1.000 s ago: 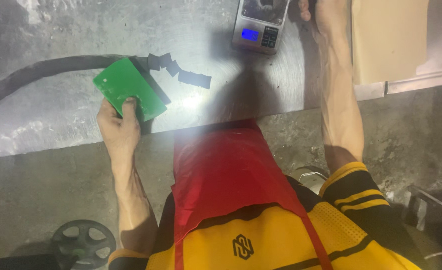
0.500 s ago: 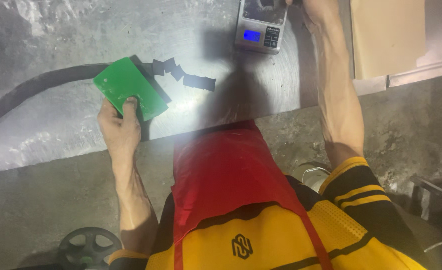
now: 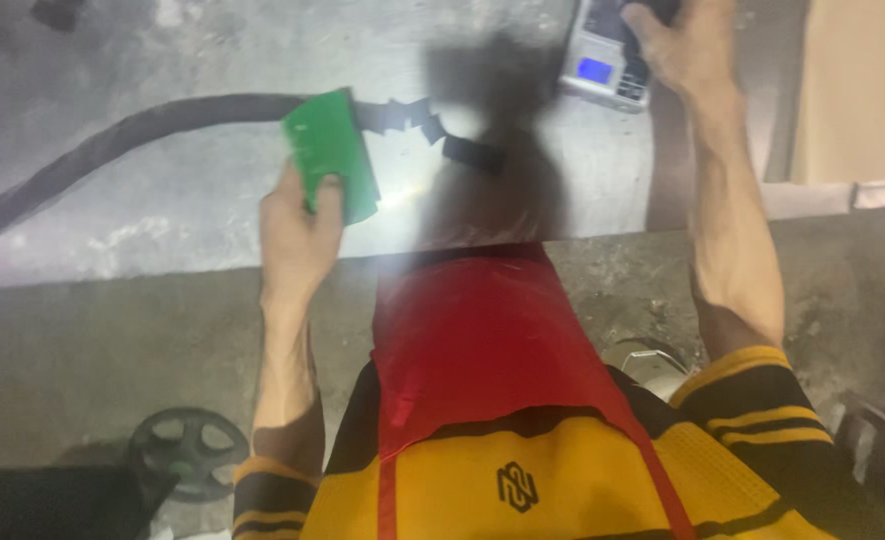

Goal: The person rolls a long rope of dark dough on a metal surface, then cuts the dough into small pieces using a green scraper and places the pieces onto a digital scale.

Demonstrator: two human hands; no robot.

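My left hand grips a flat green scraper by its lower edge, the blade resting against the end of a long dark roll of dough on the grey steel table. Small cut dark pieces lie just right of the scraper. My right hand reaches to the far right of the table and holds a dark lump over a small silver digital scale with a lit blue display. The top of that hand is cut off by the frame edge.
A beige board or box stands at the right end of the table. Below the table edge is a concrete floor with a black wheel at the lower left and metal items at the lower right.
The view has shifted, so the table contents sit further right and higher. My right hand has come over the scale. My left hand still holds the scraper on the dough.
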